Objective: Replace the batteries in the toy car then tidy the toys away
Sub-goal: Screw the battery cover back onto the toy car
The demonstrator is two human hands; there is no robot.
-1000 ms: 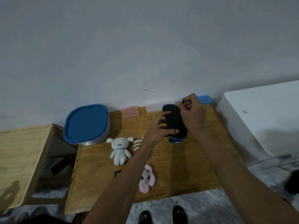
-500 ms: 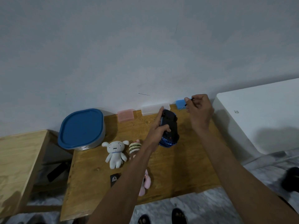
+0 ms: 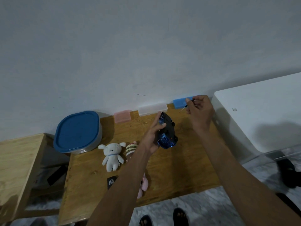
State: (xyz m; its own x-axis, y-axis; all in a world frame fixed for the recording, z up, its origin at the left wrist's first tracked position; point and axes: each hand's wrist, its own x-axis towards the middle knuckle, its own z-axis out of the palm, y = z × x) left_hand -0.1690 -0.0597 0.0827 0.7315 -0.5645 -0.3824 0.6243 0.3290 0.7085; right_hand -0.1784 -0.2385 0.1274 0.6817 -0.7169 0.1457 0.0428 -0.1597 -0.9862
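Observation:
My left hand (image 3: pixel 154 136) grips the blue toy car (image 3: pixel 167 132), turned with its black underside facing up and right, above the wooden table (image 3: pixel 179 173). To the right and a little further back, my right hand (image 3: pixel 199 110) pinches a small screwdriver (image 3: pixel 187 106), its thin tip pointing down and left. The screwdriver is clear of the car. A white plush dog (image 3: pixel 112 154) lies on the table to the left of my left forearm. A striped plush (image 3: pixel 131 148) and a pink plush (image 3: pixel 144 185) are partly hidden by that arm.
A blue-lidded container (image 3: pixel 77 131) stands at the table's back left. Pink (image 3: pixel 122 116), clear (image 3: pixel 152 109) and blue (image 3: pixel 180 102) small boxes line the wall. A small black piece (image 3: pixel 111 181) lies near the front. A white cabinet (image 3: pixel 260 118) stands on the right, another wooden table (image 3: pixel 17 160) on the left.
My right hand has lifted off the car's underside with the screwdriver and moved right and back. My left hand has tilted the car.

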